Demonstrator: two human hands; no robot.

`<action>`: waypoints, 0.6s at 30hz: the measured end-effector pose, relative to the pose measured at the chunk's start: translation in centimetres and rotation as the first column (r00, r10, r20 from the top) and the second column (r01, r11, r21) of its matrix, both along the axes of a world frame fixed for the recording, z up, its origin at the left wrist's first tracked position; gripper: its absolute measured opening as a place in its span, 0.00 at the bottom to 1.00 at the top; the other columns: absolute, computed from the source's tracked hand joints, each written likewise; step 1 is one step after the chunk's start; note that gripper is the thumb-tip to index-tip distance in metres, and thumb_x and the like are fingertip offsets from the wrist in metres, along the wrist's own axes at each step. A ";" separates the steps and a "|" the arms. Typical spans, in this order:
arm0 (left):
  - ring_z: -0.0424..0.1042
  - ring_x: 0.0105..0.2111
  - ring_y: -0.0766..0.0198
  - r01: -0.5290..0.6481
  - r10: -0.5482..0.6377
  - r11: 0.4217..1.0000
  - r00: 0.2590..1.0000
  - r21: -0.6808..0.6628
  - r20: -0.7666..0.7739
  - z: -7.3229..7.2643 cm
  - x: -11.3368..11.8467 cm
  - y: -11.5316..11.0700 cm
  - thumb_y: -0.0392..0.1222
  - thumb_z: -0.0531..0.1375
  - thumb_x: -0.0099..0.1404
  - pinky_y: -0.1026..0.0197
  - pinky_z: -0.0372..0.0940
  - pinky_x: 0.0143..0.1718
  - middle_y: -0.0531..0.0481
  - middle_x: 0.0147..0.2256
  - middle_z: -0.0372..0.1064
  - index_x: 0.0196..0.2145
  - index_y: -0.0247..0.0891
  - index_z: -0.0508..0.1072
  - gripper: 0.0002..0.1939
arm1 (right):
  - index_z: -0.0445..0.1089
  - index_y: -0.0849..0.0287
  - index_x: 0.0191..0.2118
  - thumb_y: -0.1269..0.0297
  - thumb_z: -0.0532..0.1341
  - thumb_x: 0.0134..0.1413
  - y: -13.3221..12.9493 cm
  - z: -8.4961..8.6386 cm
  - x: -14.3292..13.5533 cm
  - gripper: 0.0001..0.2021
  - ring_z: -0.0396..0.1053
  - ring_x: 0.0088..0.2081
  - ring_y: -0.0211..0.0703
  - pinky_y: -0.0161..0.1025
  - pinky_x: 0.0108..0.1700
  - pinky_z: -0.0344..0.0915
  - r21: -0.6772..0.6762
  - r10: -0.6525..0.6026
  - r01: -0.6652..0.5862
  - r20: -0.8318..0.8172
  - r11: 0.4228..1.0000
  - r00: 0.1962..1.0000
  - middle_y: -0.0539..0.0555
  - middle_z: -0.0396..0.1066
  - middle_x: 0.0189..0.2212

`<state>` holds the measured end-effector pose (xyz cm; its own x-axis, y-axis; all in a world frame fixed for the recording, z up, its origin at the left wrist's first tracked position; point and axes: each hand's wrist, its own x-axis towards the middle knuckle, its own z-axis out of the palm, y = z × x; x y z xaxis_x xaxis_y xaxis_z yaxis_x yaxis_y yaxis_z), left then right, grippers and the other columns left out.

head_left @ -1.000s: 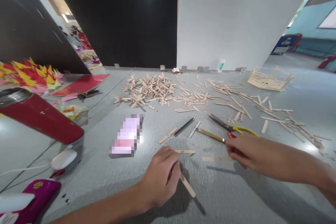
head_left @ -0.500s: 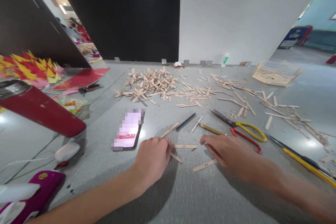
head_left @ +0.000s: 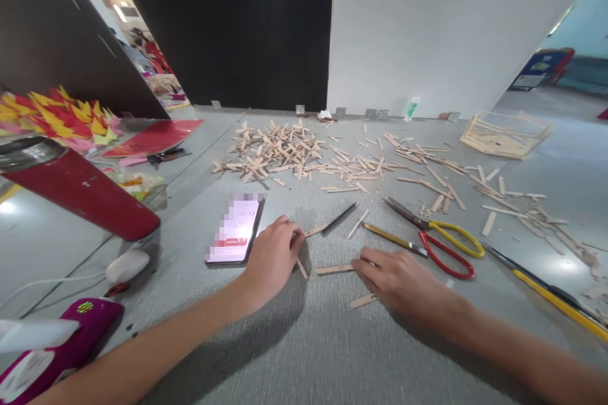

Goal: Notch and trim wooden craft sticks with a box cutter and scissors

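At one o'clock the right hand (head_left: 396,280) touches a marked stick (head_left: 334,269), grip unclear; near twelve the left hand (head_left: 275,253) pinches a slanting stick (head_left: 302,267), the two unjoined. Towards half past ten, a red flask (head_left: 95,193) hides its contents. Farther, crossed sticks (head_left: 275,149) at twelve look finished, loose sticks (head_left: 418,153) at one remain unassembled, and beyond them anything inside the stick frame (head_left: 503,139) is indistinct.

Between the two forearms, the near part of the desk (head_left: 313,354) offers an open lane. The phone (head_left: 232,231) crowds the left hand (head_left: 275,250) on its left. Ahead of the right hand (head_left: 396,275), the gold-coloured tool (head_left: 394,239) and scissors (head_left: 427,225) obstruct a low pass. Farther back, heaped sticks (head_left: 278,149) clutter the way, and upright black (head_left: 228,25) and white panels (head_left: 408,25) wall it off.
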<state>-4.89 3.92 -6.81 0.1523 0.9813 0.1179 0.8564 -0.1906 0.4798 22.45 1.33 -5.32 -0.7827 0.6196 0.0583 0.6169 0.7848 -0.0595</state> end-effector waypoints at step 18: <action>0.69 0.29 0.63 0.293 -0.102 0.918 0.824 -0.265 0.558 4.0 2.2 -2.6 0.47 0.59 0.73 0.62 0.61 0.31 0.53 0.30 0.71 0.34 0.39 0.74 0.12 | 0.64 0.61 0.65 0.63 0.57 0.76 -0.8 0.4 -1.0 0.18 0.69 0.25 0.38 0.37 0.30 0.70 -0.355 -0.401 0.227 -0.563 0.907 0.723 0.52 0.78 0.36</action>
<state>-2.71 1.34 -2.81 0.3560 0.9308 -0.0826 0.4170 -0.0791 0.9055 21.49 0.52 -4.95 -0.3875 0.8832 0.2643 0.5851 0.4572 -0.6698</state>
